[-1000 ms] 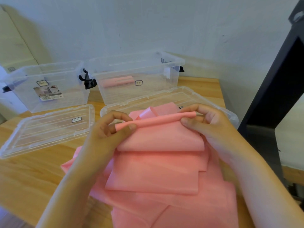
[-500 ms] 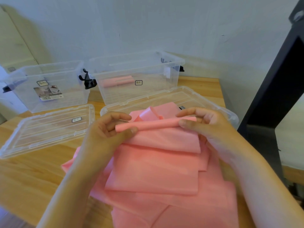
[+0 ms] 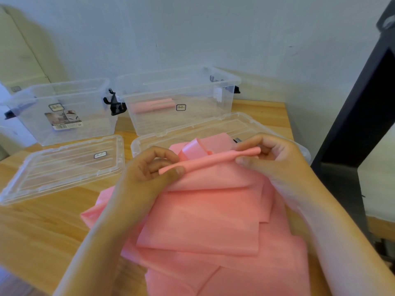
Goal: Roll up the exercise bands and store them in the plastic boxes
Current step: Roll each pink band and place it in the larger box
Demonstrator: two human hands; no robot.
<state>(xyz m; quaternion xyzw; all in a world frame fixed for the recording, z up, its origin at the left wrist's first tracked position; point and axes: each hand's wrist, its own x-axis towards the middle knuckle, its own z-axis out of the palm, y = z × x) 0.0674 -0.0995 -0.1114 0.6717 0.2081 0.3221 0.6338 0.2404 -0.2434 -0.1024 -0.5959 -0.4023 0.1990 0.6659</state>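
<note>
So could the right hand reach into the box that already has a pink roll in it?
Probably yes. The right hand pinches the half-rolled band right now, but the box stands open just behind, a lid lying flat in front, and nothing tall stands between.

Prob. home rm, wooden table [image 3: 42,231], plain wall [image 3: 192,28], plastic boxes [image 3: 171,122]

A single wide-angle camera is riding on the person's head, facing forward and tilting down over the light wooden table [image 3: 38,231]. It is sitting close above the left hand [image 3: 145,174] and right hand [image 3: 275,161] at the pink stretchy exercise band [image 3: 203,221], which are filling mid-frame, while the pale painted wall [image 3: 192,28] is closing off the far side.
</note>
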